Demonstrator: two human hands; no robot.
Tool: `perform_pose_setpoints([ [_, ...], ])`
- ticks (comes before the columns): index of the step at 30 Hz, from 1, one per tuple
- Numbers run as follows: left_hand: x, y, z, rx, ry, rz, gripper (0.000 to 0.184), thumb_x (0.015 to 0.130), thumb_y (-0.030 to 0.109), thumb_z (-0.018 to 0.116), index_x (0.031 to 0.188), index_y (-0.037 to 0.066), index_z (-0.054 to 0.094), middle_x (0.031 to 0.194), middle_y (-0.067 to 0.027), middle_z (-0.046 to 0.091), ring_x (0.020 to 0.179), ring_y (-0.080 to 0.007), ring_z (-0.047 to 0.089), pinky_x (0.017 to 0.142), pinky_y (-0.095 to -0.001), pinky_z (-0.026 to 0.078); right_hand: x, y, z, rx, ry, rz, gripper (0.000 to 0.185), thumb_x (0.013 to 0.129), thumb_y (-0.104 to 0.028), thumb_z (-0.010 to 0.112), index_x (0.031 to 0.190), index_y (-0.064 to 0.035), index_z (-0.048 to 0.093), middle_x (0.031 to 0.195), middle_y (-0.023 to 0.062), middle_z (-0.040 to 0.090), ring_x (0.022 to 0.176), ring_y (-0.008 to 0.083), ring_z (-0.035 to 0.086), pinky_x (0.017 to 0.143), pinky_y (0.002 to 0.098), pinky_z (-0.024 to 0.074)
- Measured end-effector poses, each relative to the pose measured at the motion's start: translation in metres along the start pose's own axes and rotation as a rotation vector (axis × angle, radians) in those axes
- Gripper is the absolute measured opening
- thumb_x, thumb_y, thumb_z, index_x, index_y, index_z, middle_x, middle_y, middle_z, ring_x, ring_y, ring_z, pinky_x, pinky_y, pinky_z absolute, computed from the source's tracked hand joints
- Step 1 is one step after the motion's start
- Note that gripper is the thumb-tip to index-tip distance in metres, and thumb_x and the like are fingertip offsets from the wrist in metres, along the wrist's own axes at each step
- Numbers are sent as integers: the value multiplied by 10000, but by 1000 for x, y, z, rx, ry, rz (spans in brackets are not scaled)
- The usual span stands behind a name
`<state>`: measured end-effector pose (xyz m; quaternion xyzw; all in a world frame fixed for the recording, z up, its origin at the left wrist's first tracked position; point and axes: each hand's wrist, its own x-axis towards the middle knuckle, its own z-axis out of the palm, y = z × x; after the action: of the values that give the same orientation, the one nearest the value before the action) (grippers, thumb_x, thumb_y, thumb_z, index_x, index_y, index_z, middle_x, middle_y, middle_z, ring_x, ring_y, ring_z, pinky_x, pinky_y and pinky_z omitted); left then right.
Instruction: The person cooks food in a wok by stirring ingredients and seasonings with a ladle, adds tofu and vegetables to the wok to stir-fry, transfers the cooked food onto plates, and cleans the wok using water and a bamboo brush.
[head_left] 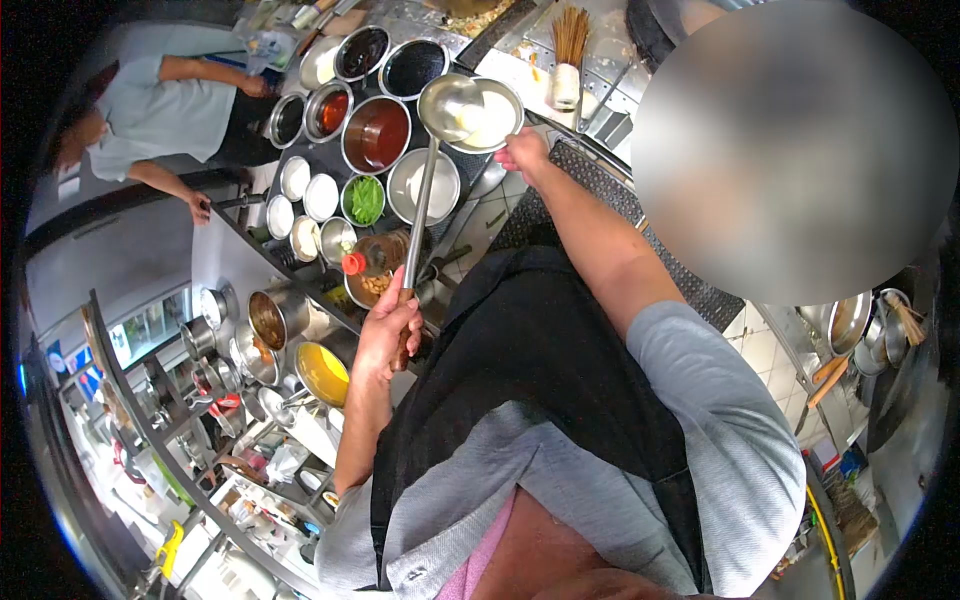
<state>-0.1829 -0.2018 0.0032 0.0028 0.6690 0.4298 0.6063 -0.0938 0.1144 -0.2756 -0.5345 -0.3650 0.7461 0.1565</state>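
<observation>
My left hand (390, 335) is closed round the wooden end of a long-handled ladle (429, 195). The ladle's round metal bowl is up at the rim of a steel bowl (507, 97) with something white in it. My right hand (525, 155) grips that steel bowl by its near right rim, fingers partly hidden. Below the ladle stands another steel bowl (441, 172) of white contents. Beside the ladle handle lies a bottle with a red cap (355, 263). To the left sits a pot of reddish-brown sauce (376, 134).
Several sauce and seasoning containers, including one of green leaves (364, 200), crowd the counter on the left. A bamboo brush (568, 55) stands at the back. Yellow liquid fills a pot (323, 373) on the lower shelf. A co-worker (170, 110) stands at the upper left; another person is blurred at right.
</observation>
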Motion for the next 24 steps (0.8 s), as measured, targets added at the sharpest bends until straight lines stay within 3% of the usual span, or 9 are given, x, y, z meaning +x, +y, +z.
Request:
perform_pose_setpoints([
  [5, -18, 13, 28, -130, 5, -33, 671, 1009, 97, 501, 1604, 229, 219, 689, -11, 474, 444, -111, 426, 394, -255, 375, -4, 2, -19, -46, -92, 2, 266, 1008, -257, 538, 1121, -16, 528, 800, 109, 707, 581, 176, 675, 448, 311, 509],
  [9, -29, 45, 74, -144, -68, -13, 689, 991, 90, 521, 1601, 212, 227, 687, -15, 473, 435, -107, 420, 380, -247, 378, -49, 14, -95, -446, -219, -157, 266, 972, -280, 596, 870, -35, 621, 719, 82, 686, 575, 168, 651, 548, 338, 539],
  [11, -23, 64, 103, -157, -180, 19, 706, 982, 83, 533, 1602, 209, 221, 680, -26, 475, 428, -114, 424, 375, -253, 391, -82, 38, -152, -360, -234, -166, 331, 951, -295, 622, 731, -48, 621, 689, 77, 675, 573, 177, 646, 598, 351, 535],
  [13, -5, 81, 133, -66, -244, 88, 716, 978, 83, 544, 1604, 165, 205, 675, -30, 479, 425, -119, 438, 372, -248, 387, -121, 59, -215, -403, -102, -158, 253, 977, -281, 629, 913, -36, 622, 745, 76, 691, 629, 151, 645, 581, 325, 530],
  [15, 20, 104, 179, 108, -366, 169, 723, 980, 75, 538, 1607, 149, 185, 678, -18, 479, 428, -110, 432, 373, -240, 377, -135, 120, -290, -608, 57, -382, 275, 963, -293, 647, 919, -22, 632, 751, 77, 692, 656, 162, 655, 630, 335, 535],
  [17, 55, 119, 229, 374, -383, 272, 723, 982, 80, 545, 1608, 142, 189, 666, -3, 475, 441, -96, 428, 396, -223, 360, -193, 122, -336, -494, 194, -61, 275, 966, -281, 640, 916, -11, 634, 783, 75, 693, 671, 162, 657, 657, 329, 530],
  [19, 87, 134, 284, 779, -257, 360, 688, 980, 85, 550, 1595, 118, 243, 650, 4, 488, 463, -91, 450, 426, -239, 373, -238, 150, -372, -425, 407, -36, 242, 970, -256, 624, 936, -17, 631, 769, 66, 683, 654, 163, 654, 623, 327, 536],
  [23, 233, 128, 339, 1123, -272, 722, 627, 944, 140, 593, 1537, 102, 391, 712, -61, 633, 501, -130, 538, 481, -305, 444, -311, 202, -388, 186, 762, 84, 176, 969, -218, 589, 1023, -50, 600, 761, 60, 670, 607, 148, 633, 529, 306, 518],
  [24, 241, 131, 358, 1144, -247, 678, 612, 932, 141, 587, 1521, 108, 424, 790, -115, 671, 581, -194, 590, 557, -339, 482, -328, 219, -383, 257, 804, 30, 164, 971, -222, 580, 1011, -63, 590, 776, 59, 670, 601, 140, 624, 522, 293, 503],
])
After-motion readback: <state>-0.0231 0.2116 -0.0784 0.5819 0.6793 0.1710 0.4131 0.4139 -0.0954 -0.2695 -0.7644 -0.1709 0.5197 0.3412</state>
